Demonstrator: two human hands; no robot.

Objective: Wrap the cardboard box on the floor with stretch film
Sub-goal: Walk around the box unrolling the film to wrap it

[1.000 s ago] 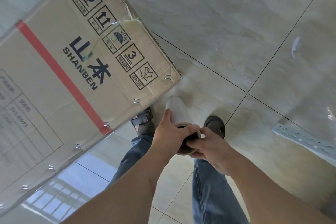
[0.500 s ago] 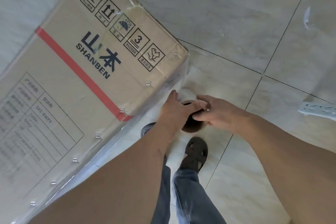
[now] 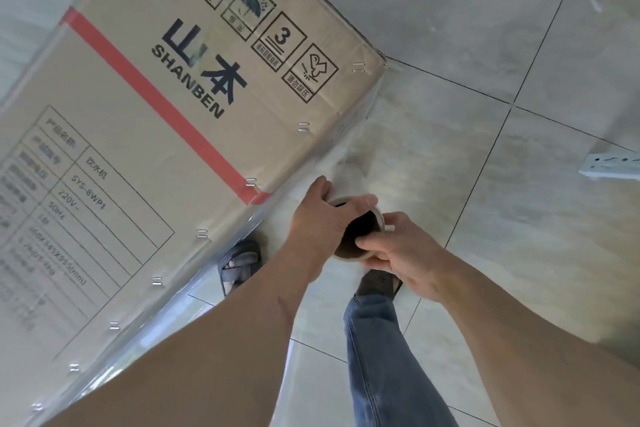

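— Cardboard box (image 3: pixel 166 135) with a red stripe fills nine to twelve o'clock, lying on the grey tiled floor (image 3: pixel 485 28)?

— Yes; clear stretch film (image 3: pixel 349 149) clings along its near edge. At centre, the left hand (image 3: pixel 318 218) grips the film roll (image 3: pixel 356 232) by its core rim, fingers curled.

— Towards three o'clock?

— Right hand (image 3: pixel 405 250) pinches the roll's other side. White bracket (image 3: pixel 613 166) lies at three o'clock.

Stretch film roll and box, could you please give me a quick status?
Left hand and right hand both grip the film roll. Film stretched to the cardboard box corner. Metal bracket on floor, off to the right.
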